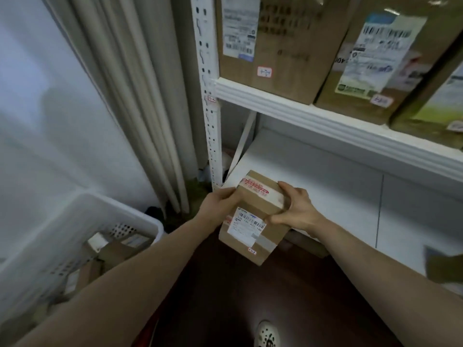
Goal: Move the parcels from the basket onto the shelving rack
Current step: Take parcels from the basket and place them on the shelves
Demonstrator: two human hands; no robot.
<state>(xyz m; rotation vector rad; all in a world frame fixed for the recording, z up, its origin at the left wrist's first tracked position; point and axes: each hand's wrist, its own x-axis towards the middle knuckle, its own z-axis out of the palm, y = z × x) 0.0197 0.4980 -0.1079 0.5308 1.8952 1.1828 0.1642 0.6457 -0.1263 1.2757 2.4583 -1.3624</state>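
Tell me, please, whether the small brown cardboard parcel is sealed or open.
Sealed: the small brown cardboard parcel shows its flaps flat under red-printed tape.

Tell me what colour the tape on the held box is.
The tape is white with red print; head view.

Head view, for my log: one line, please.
parcel: held at lower shelf edge | left hand: grips | right hand: grips | basket: holds parcels
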